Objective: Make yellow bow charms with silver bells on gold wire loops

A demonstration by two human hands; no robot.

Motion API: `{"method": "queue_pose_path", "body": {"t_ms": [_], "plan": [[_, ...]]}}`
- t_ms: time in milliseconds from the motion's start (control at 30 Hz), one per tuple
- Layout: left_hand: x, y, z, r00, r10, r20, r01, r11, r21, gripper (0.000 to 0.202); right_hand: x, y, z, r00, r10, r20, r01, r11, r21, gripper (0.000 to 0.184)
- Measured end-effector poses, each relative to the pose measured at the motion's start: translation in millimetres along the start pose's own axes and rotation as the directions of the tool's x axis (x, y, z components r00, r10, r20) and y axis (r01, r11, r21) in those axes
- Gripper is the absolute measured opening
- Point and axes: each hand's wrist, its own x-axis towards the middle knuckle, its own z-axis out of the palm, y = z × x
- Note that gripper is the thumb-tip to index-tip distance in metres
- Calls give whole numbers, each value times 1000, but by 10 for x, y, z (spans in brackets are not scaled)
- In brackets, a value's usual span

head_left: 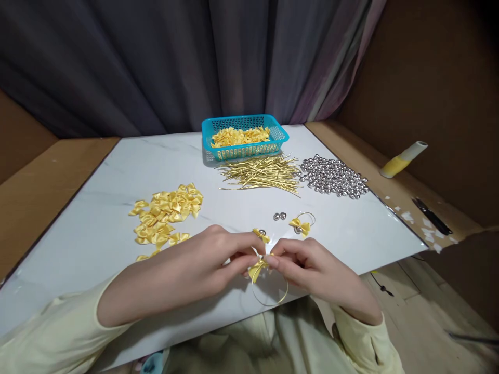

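Left hand: thumb and finger pinched on a yellow bow with a gold wire loop, near the worktop's front edge. Right hand: fingertips pinched at the same bow, meeting the left hand's; loop hanging below.
Just beyond the fingers: one bow with bell, lying on the worktop. To its right: one looped bow with bell; two silver bells, side by side, between the two.
Left: heap of yellow bows. Farther back: gold wires, loose; bell pile, beside them; blue basket, containing yellow pieces.
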Motion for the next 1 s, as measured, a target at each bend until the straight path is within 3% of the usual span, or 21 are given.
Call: {"method": "queue_pose_path", "body": {"t_ms": [133,233,300,500,667,1000], "plan": [[-26,-7,5,989,90,-120,-86,996,33,17,-11,14,34,1000,10,2,-10,996,89,30],[-70,11,20,920,240,-309,-175,959,224,20,-18,-3,64,998,15,-55,-7,990,142,31],[-103,28,42,876,310,-369,-174,917,358,22,-24,-19,75,996,23,-85,-9,987,160,33],[-125,1,119,893,344,-290,-243,911,334,30,-47,-43,76,989,4,-145,21,985,173,32],[-74,-35,75,911,361,-198,-295,908,298,26,-55,-40,71,993,-4,-117,22,987,158,29],[-36,-110,55,894,423,-148,-347,863,368,24,-61,-44,70,994,-53,-98,63,992,105,28]]}}
